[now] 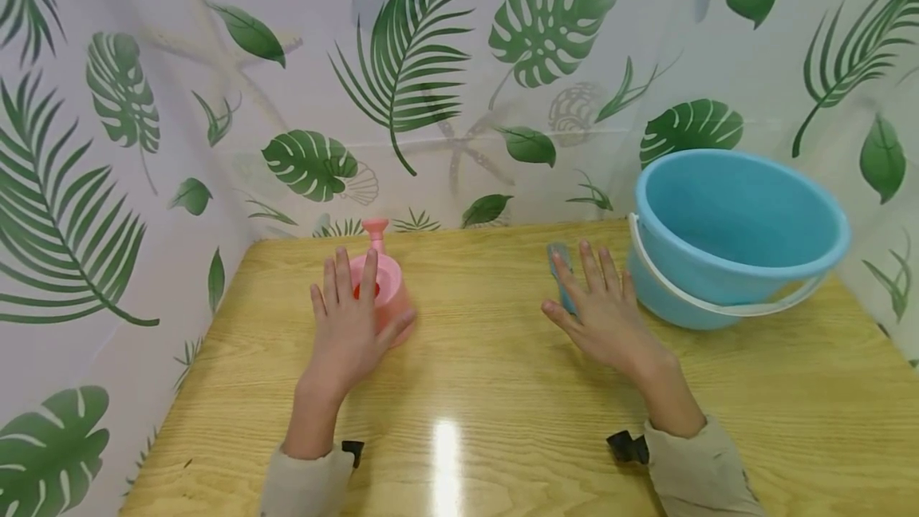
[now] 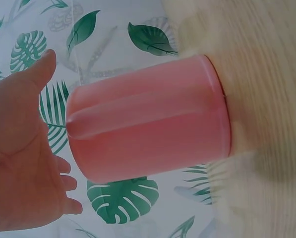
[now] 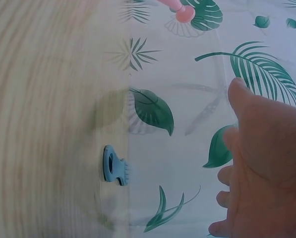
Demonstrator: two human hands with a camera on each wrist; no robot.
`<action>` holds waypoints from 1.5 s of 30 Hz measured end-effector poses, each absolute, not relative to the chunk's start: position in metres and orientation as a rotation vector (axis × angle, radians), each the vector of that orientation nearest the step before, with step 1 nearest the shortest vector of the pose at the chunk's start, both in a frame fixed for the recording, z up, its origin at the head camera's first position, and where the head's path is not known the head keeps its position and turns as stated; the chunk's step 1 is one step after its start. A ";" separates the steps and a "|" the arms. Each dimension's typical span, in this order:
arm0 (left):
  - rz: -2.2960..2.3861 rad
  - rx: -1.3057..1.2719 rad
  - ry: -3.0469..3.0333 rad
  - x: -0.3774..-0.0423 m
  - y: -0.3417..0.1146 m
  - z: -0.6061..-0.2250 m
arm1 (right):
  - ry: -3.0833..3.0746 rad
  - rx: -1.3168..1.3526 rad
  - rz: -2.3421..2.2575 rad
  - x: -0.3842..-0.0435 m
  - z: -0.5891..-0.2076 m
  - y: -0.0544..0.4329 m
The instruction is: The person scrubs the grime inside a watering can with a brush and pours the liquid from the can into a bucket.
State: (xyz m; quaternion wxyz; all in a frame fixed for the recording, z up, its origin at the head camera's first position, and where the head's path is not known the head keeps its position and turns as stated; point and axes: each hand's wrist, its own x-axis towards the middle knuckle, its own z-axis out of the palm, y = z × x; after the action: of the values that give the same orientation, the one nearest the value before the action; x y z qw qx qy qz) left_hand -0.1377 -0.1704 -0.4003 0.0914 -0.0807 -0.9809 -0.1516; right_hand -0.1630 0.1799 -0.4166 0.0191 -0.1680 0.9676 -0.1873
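A pink toy watering can [image 1: 396, 301] stands on the table at the left, its spout pointing to the back wall and a red spot inside its top. My left hand [image 1: 345, 333] hovers over it with fingers spread, hiding part of it. In the left wrist view the can's smooth side [image 2: 148, 124] shows beside the open palm. My right hand [image 1: 610, 325] is held palm down above a small blue toy [image 1: 558, 249], fingers straight. In the right wrist view this toy [image 3: 119, 169] has a looped handle and a toothed end. Both hands grip nothing.
A large blue bucket [image 1: 754, 262] with a white handle stands at the right, close to my right hand. The wooden table [image 1: 474, 373] meets a leaf-patterned wall covering [image 1: 445, 198] along its back edge. Light glares off the table's front.
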 end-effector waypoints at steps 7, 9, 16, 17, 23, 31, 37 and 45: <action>-0.506 -0.178 -2.930 -0.134 -0.177 -0.406 | 2.996 -0.516 -0.582 -0.164 -0.419 0.180; -0.522 -0.171 -2.937 -0.133 -0.178 -0.406 | 2.995 -0.514 -0.581 -0.164 -0.420 0.181; -0.591 -0.095 -2.950 -0.131 -0.182 -0.410 | 2.986 -0.507 -0.580 -0.164 -0.422 0.183; -0.601 -0.086 -2.944 -0.130 -0.183 -0.411 | 2.987 -0.506 -0.577 -0.164 -0.423 0.183; -0.643 -0.043 -2.906 -0.130 -0.187 -0.422 | 2.992 -0.493 -0.572 -0.161 -0.428 0.182; -0.814 0.135 -2.846 -0.127 -0.184 -0.428 | 2.992 -0.491 -0.579 -0.160 -0.434 0.182; -1.016 0.197 -2.790 -0.128 -0.183 -0.428 | 2.975 -0.477 -0.590 -0.161 -0.433 0.183; -1.054 0.247 -2.824 -0.131 -0.185 -0.425 | 2.939 -0.459 -0.585 -0.165 -0.432 0.183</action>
State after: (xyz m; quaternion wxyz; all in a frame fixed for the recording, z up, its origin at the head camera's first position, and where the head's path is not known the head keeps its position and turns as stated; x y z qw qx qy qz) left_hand -0.1308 -0.1847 -0.4245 0.0584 0.0817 -0.9321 -0.3480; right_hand -0.1646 0.1833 -0.4321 0.0552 -0.1513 0.9680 -0.1925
